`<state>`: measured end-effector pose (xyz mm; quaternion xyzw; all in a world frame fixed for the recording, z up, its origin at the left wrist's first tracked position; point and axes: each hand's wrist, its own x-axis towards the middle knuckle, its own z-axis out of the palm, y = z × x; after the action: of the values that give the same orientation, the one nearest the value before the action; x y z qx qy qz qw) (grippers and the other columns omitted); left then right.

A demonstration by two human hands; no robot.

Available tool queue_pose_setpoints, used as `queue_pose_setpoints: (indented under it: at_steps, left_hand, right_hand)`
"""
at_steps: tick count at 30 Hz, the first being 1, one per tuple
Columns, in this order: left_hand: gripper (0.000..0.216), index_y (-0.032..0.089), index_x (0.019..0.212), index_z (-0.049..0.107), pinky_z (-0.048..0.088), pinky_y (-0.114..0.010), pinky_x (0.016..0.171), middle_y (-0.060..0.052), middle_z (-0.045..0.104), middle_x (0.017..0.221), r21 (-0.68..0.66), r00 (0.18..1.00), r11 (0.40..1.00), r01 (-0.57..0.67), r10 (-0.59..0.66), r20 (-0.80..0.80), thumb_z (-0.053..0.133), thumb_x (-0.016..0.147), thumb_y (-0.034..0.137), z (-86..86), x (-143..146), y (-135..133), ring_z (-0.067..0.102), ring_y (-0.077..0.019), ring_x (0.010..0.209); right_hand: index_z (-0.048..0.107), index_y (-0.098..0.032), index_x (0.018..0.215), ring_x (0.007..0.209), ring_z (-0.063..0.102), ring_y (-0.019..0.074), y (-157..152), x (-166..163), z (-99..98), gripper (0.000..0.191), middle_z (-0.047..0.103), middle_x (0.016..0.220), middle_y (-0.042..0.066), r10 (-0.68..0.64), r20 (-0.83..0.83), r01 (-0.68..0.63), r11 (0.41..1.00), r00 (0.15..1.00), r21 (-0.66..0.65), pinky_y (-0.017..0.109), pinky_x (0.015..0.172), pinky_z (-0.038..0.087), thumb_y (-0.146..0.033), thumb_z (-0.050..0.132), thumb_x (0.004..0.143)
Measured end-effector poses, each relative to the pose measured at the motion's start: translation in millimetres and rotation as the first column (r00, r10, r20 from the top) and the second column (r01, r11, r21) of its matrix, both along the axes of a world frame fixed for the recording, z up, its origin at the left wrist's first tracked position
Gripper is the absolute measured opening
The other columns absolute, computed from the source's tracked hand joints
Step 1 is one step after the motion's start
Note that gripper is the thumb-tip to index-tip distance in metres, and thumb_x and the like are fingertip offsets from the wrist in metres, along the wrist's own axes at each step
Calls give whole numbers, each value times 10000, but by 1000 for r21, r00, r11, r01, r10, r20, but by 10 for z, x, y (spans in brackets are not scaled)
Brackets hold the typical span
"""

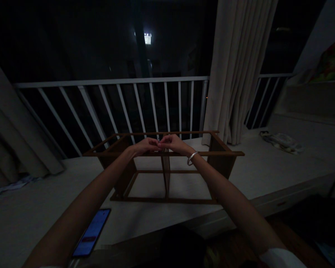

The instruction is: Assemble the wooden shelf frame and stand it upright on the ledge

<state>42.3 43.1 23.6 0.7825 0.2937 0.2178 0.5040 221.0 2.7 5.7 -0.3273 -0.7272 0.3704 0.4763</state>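
A brown wooden shelf frame lies on its side on the pale ledge. It has a dividing board in its middle. My left hand and my right hand meet above the frame's upper rail, over the divider. The fingers of both are pinched together and nearly touch. Whatever small thing they hold is too small and dark to make out. A silver bangle circles my right wrist.
A phone with a lit screen lies on the ledge beside my left forearm. Behind the frame stand a white railing and a dark window. Curtains hang at both sides. A crumpled cloth lies at the right.
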Motion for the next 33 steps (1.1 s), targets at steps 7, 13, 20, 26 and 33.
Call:
queue_pose_setpoints:
  at_steps: [7,13,20,26,33]
  left_hand:
    - [262,109,734,593,330,-173,478,-2,583,655,-31,999,999,12,-11,31,702,556,266,-23,-6,30,483,-55,535]
    - [249,114,741,597,313,-162,452,4,568,634,-39,1000,999,-4,5,9,684,579,282,6,1,-25,458,-46,511]
    - [259,107,756,618,295,-157,438,11,544,606,-14,1000,1000,15,-15,3,680,584,290,25,0,-46,433,-39,500]
    - [245,102,768,635,280,-163,428,-1,561,614,-25,1000,1000,8,-8,-1,678,588,262,36,1,-63,419,-37,489]
    - [244,105,792,629,287,-162,437,1,567,633,-48,1000,999,20,-19,14,676,587,229,39,6,-72,429,-38,502]
  right_hand:
    - [598,-102,709,606,536,93,-22,-5,12,316,611,668,29,-49,4,49,998,999,-26,216,577,413,-365,695,564]
    - [601,-109,738,632,535,92,-7,-3,2,327,611,705,29,-79,3,79,996,997,-35,209,588,415,-367,695,562]
    - [615,-124,832,699,547,101,-116,-18,72,299,619,785,34,19,-14,-19,998,1000,-57,222,650,427,-325,667,616]
    - [614,-122,819,687,542,103,-117,-10,74,277,616,755,27,41,-32,-43,997,999,-65,218,637,421,-342,631,652]
    - [603,-123,778,692,550,104,-135,-6,87,276,618,745,26,54,-29,-55,998,998,-24,218,645,420,-372,621,661]
